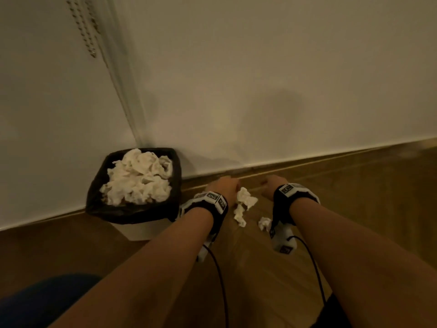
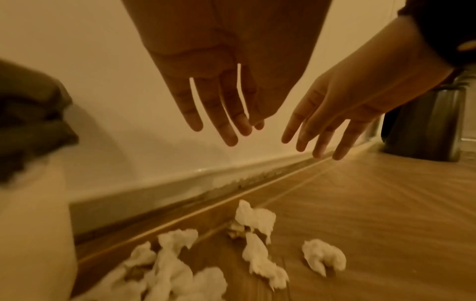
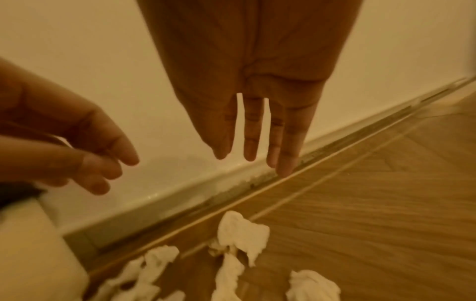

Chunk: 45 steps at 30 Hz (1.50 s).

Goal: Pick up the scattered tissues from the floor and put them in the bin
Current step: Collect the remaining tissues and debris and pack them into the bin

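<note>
Beside the wall, from the head view, the bin (image 1: 132,209) stands heaped with tissues, and loose tissues (image 1: 244,202) lie on the floor (image 1: 354,197) between both wrists. Left wrist view: left hand (image 2: 221,81) splayed, empty. Right wrist view: right hand (image 3: 257,91) outstretched, grasping nothing, above them.

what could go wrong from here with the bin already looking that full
1. The bin is heaped to its rim with tissues, so added ones may slide back onto the floor.
2. Loose tissues on the floor lie partly under the left hand and wrist in the head view, so some could be missed.
3. Both hands are empty with straight fingers; the right hand may grab only part of the spread.
</note>
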### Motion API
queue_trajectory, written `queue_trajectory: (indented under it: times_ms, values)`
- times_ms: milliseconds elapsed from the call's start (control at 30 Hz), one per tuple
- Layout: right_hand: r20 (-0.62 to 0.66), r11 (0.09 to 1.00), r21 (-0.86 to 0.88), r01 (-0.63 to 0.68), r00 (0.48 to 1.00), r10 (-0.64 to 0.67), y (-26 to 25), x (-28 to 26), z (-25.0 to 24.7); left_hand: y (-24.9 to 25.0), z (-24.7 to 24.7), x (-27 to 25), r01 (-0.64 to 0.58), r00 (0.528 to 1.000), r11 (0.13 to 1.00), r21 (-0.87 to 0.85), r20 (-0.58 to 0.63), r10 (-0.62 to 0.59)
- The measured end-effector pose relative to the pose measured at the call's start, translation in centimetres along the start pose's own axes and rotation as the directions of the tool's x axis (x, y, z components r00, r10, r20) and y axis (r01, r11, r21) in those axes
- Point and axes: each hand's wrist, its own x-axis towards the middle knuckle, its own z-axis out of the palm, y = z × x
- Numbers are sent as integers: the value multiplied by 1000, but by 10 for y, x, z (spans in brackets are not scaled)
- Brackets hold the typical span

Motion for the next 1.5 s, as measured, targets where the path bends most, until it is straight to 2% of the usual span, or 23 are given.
queue_trajectory:
  times_ms: [100,233,300,433,600,667,767,833,900,1000,1100,1167,1233,1300,1367,1433,1500]
  values:
    - [73,998,-51,31,997,-28,14,16,26,-1,38,9,-7,994,1000,15,110,5]
    - [225,1000,-21,23,974,-18,26,27,65,-1,86,16,-100,978,993,67,191,86]
    - [240,998,-51,48,970,-34,29,32,77,-1,105,20,-119,976,989,87,191,101]
    - [277,971,-157,182,951,-133,22,46,84,1,134,31,-146,965,984,104,234,118]
    - [287,910,-292,295,934,-211,13,62,97,-1,158,39,-106,943,975,195,331,36]
    - [294,916,-294,275,937,-187,11,70,103,-4,161,37,-65,942,988,140,335,15]
    - [296,911,-317,262,940,-168,10,73,110,-6,159,34,67,967,993,-97,250,-41]
    - [272,933,-294,208,954,-127,16,72,113,-7,155,34,199,958,935,-295,259,-122]
    - [271,948,-272,165,958,-89,25,69,114,-9,153,33,319,935,822,-471,299,-191]
    - [256,951,-265,159,962,-90,37,66,113,-11,152,31,386,918,756,-530,304,-255]
    - [143,952,-292,96,988,-55,45,62,107,-13,152,29,421,903,731,-537,327,-279]
    - [100,944,-312,109,992,-81,47,57,105,-14,150,26,435,893,728,-529,358,-274]
    - [191,894,-405,194,974,-124,48,56,102,-16,150,24,416,897,776,-474,354,-265]
    - [318,820,-486,304,935,-158,48,62,100,-19,152,21,345,915,857,-384,340,-216]
    - [417,789,-473,393,888,-192,47,68,99,-22,157,20,235,927,940,-247,349,-140]
    - [464,809,-411,419,861,-210,46,72,103,-24,160,18,90,945,993,-72,322,-63]
    - [437,932,-216,290,883,-173,48,72,111,-25,162,18,16,950,1000,-6,312,-13]
